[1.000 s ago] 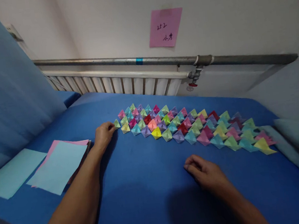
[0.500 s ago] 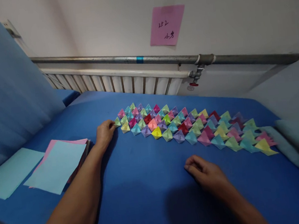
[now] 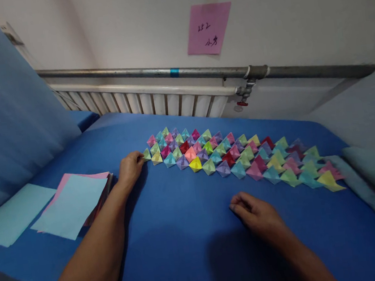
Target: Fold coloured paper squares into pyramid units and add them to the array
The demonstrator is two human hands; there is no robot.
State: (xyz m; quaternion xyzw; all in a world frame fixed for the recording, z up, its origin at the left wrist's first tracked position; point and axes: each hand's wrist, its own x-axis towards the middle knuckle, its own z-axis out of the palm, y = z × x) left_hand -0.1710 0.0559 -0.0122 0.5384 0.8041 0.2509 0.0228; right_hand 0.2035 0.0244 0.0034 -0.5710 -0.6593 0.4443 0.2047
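A long band of several small folded paper shapes (image 3: 240,157) in many colours lies across the blue cloth surface (image 3: 184,231). My left hand (image 3: 130,167) reaches to the band's left end, its fingertips pinched on a light green folded piece (image 3: 146,154). My right hand (image 3: 255,214) rests knuckles-up on the cloth in front of the band, fingers curled loosely under, with nothing visible in it.
A stack of flat coloured paper sheets (image 3: 71,205), light blue on top, lies at the left, with a single light blue sheet (image 3: 14,221) beside it. A radiator (image 3: 142,102) and a metal pipe (image 3: 200,72) run along the back wall. A pink note (image 3: 208,29) hangs above.
Both hands stay where they were. The view has tilted down slightly, so everything sits a little higher in the picture.
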